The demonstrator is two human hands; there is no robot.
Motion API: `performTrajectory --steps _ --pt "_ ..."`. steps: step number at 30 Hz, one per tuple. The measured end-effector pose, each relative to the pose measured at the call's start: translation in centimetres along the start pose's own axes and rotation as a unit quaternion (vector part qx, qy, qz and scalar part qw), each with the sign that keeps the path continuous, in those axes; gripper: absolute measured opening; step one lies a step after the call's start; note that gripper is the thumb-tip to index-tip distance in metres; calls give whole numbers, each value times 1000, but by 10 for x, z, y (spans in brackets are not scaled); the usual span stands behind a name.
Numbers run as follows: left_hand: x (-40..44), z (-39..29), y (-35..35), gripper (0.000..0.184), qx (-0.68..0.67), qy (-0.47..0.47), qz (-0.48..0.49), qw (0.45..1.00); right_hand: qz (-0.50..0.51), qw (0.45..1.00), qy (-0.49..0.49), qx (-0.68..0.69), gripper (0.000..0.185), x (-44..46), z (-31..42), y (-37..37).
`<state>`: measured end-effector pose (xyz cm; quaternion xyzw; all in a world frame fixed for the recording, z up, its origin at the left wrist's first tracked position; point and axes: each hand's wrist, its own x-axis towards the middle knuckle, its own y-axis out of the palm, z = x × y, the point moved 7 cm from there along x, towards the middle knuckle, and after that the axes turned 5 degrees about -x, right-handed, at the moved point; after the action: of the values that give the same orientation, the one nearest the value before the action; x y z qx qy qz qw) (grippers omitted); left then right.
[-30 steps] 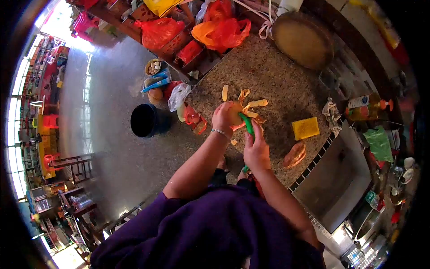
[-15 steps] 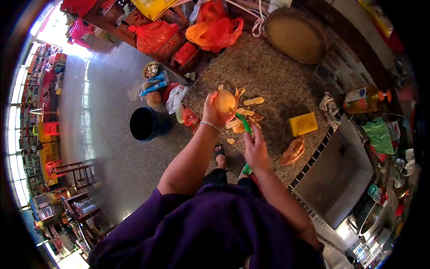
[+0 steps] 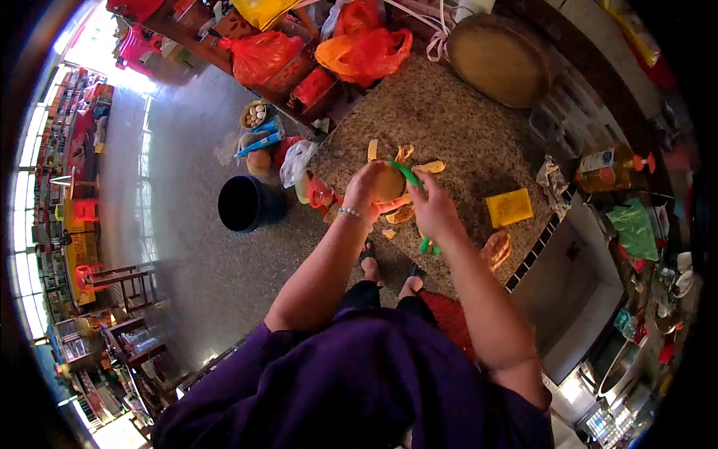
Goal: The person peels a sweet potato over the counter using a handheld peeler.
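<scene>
My left hand [image 3: 361, 188] is wrapped round a round, tan-orange fruit or vegetable [image 3: 390, 184] over the speckled stone counter [image 3: 456, 112]. In my right hand [image 3: 436, 203] is a green-handled tool [image 3: 406, 173], probably a peeler, its upper end against the top of the round piece. The blade is too small to make out. Orange-yellow peel strips [image 3: 430, 167] lie on the counter beyond and beside the hands, one pale strip [image 3: 372, 150] standing apart at the upper left.
A yellow sponge [image 3: 509, 208] and a brownish elongated piece [image 3: 496, 249] lie to the right, beside the sink [image 3: 572, 288]. A dark bucket [image 3: 241, 203] stands on the floor at left. Red bags [image 3: 366, 49], a round board [image 3: 499, 60] and an oil bottle [image 3: 604, 169] are farther out.
My right hand and the green tool have moved up, from the lower right side of the round piece to its top. My left hand has turned the piece slightly.
</scene>
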<state>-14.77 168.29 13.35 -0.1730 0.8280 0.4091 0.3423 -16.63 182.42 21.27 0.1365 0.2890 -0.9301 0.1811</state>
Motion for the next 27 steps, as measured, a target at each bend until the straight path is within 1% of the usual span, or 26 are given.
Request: performTrajectory --steps 2,3,4,6,7,9,12,13,16,17,18,20,21,22,23,24,27 --pt "18 -8 -16 35 -46 25 20 998 -36 999 5 -22 39 -32 5 11" --pt "26 -14 -22 35 -70 38 29 996 -3 999 35 -25 39 -57 9 26" --pt "19 -27 -21 36 -75 37 -79 993 30 997 66 -27 40 -77 11 37" --pt "22 -45 -14 37 -51 59 -44 996 -63 998 -13 8 42 -76 0 37" --pt "17 -43 -13 39 -52 29 -27 998 -106 993 -51 27 43 -77 -8 36" --pt "-2 -44 4 41 -47 -29 12 998 -71 995 -18 61 44 -51 -23 19" --pt "-5 -29 5 45 -85 -45 51 994 -32 997 15 72 45 -9 -30 -8" --pt "-8 -23 5 44 -94 -64 69 991 -15 997 25 76 45 -3 -27 -11" --pt "-18 -12 11 45 -57 -67 54 995 36 995 56 81 44 11 -13 -17" --pt "-18 -9 16 42 -10 -61 87 994 51 994 63 72 43 16 -11 -16" --pt "-16 -10 16 41 5 -43 79 996 62 995 67 44 42 22 -12 -13" --pt "-15 -11 16 39 32 -6 60 998 7 1000 -3 -22 40 24 -12 -10" --pt "-9 -9 14 37 25 4 65 998 -58 994 -78 -60 39 14 -9 -6" --pt "4 -7 8 35 18 14 70 997 -122 976 -152 -96 37 2 -5 -3" --pt "11 -8 4 33 10 23 75 997 -60 997 24 43 35 -21 12 -8" --pt "13 -11 -1 33 -7 26 45 999 -47 998 24 43 36 -38 14 -1" --pt "17 -28 -7 36 -44 30 -30 998 -55 998 -20 32 39 -84 6 36"
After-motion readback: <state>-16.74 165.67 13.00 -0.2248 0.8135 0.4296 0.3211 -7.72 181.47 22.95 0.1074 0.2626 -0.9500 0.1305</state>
